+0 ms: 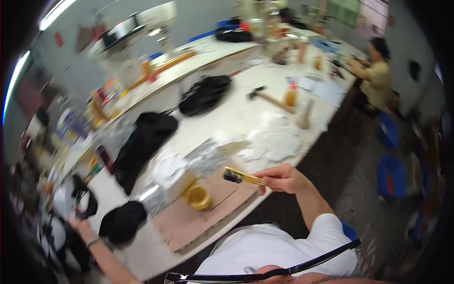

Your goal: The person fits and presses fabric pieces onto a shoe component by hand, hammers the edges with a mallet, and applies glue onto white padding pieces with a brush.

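Note:
My right hand (283, 179) is closed around the yellow handle of a brush (243, 176), its dark bristles pointing left. Below and left of the brush, a yellow-coated pot (198, 198) rests on a sheet of brown cardboard (176, 232). White pieces (169, 169) are stacked beside the pot. At the far left my left hand (80, 226) reaches out to a white and black piece (71, 199) at the table's edge. Blur hides its fingers, and I cannot tell whether it grips the piece.
Black fabric bundles (146, 142) lie along the white table (246, 102). A hammer (272, 98), an orange bottle (291, 94) and white cut pieces (274, 142) are farther right. A sewing machine (137, 28) stands behind. Another person (376, 75) sits at the far right, near blue bins (391, 175).

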A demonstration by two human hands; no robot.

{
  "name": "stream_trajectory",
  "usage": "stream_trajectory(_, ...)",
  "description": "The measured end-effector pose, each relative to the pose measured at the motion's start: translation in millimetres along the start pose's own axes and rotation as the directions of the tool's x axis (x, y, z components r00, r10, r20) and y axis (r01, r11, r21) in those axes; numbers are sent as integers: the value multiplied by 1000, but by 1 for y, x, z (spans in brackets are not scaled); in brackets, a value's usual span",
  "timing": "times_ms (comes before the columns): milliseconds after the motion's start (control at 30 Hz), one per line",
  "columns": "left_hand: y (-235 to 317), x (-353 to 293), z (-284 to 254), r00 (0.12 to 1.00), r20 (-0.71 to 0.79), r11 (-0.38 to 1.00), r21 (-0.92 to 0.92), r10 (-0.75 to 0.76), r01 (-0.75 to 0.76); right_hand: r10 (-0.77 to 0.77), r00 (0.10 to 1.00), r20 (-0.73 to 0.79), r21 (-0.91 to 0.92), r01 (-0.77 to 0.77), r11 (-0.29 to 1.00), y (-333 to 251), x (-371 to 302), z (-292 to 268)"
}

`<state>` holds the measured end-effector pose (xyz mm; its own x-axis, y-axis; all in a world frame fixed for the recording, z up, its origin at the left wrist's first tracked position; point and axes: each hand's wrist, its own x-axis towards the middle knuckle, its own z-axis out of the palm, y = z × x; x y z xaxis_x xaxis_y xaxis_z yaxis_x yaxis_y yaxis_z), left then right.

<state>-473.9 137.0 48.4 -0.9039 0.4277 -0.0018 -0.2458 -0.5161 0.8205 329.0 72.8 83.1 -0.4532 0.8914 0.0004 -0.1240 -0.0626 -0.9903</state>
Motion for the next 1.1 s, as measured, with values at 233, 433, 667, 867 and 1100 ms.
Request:
stream_trajectory(233, -65, 91, -87, 956, -125, 705, 651, -267, 282, -298, 544, -785, -93, 372, 923, 21, -72, -89)
stream_trajectory(433, -56, -63, 22, 973, 115, 628, 747, 202, -219, -507, -155, -848, -398, -448, 801, 99, -130, -281)
stream_trajectory(667, -13, -254, 86, 869, 375, 765, 437, 323, -473, -203, -229, -952, 19, -707, 707, 96, -34, -334)
stream_trajectory(867, -14, -356, 110, 779, 607, 930, 174, 159, -325, -181, -307, -935, 25, -563, 826, 113, -55, -367)
stream_trajectory(1100, -52, -522, 144, 593, 710, 909, 406, -380, 96, -373, -242, -896, -402, 82, 912, 77, -99, -361)
